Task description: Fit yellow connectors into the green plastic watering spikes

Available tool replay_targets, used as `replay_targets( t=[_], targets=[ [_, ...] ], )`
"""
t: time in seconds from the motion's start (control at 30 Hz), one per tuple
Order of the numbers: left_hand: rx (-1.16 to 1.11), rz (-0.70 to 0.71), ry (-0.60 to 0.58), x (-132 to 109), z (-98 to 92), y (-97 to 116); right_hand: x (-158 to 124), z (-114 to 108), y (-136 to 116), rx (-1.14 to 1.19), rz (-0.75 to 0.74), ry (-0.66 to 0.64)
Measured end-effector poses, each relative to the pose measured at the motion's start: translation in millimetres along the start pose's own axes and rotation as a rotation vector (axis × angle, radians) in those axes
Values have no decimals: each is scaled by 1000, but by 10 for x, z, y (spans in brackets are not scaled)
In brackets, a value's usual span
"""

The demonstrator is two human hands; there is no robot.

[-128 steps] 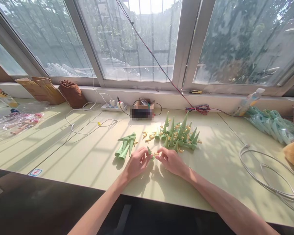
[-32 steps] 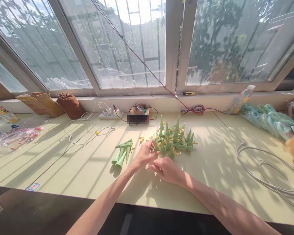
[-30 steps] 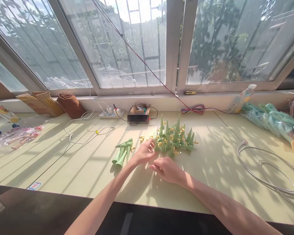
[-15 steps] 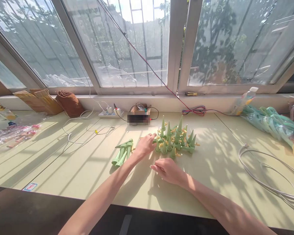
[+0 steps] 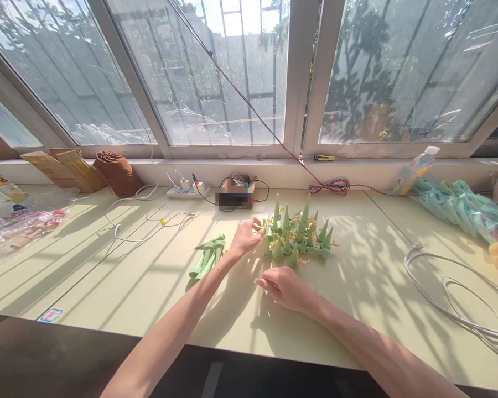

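Note:
My left hand [image 5: 248, 236] is at the left edge of a cluster of upright green cone-shaped pieces [image 5: 286, 225] with small yellow parts between them. Its fingers are bent and apart from the thumb, with the tips close to the outermost green pieces; whether they touch is unclear. In front of the cluster my right hand [image 5: 285, 288] lies on the table, fingers curled into the palm and thumb pointing left. Nothing shows in it. To the left of my left forearm lies a smaller bunch of green cone pieces [image 5: 207, 258], on their sides.
Along the back of the pale table [image 5: 149, 293] are a power strip [image 5: 186, 190], a small cardboard box [image 5: 234, 194] and a brown pouch [image 5: 117, 174]. A white cable [image 5: 448, 315] loops at the right, near bagged teal items [image 5: 465, 207]. Plastic-wrapped things [image 5: 29, 224] lie far left.
My left hand has shifted slightly away from me along the cluster's left edge, and its fingers have spread a little. My right hand has stayed in place.

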State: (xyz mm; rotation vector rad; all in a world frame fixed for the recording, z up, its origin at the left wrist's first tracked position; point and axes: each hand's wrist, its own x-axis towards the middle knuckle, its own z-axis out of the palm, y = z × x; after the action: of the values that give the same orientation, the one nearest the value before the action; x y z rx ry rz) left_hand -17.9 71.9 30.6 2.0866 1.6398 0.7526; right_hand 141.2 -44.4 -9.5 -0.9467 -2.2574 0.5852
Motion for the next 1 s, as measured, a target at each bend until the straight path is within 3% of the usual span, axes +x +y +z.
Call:
replay_targets(
  t=[0.23,0.6,0.8,1.0],
  targets=[
    [-134,-76,-27,0,53,-5,1,19,23,-13,1,-5],
    [-242,-86,-61,-54,149,-108,-6,-1,0,-17,12,-14],
    [-210,-73,-15,-93,219,-121,-3,11,9,-19,15,-13],
    [-94,17,-18,-119,153,-137,8,18,8,-2,17,-15]
  ],
)
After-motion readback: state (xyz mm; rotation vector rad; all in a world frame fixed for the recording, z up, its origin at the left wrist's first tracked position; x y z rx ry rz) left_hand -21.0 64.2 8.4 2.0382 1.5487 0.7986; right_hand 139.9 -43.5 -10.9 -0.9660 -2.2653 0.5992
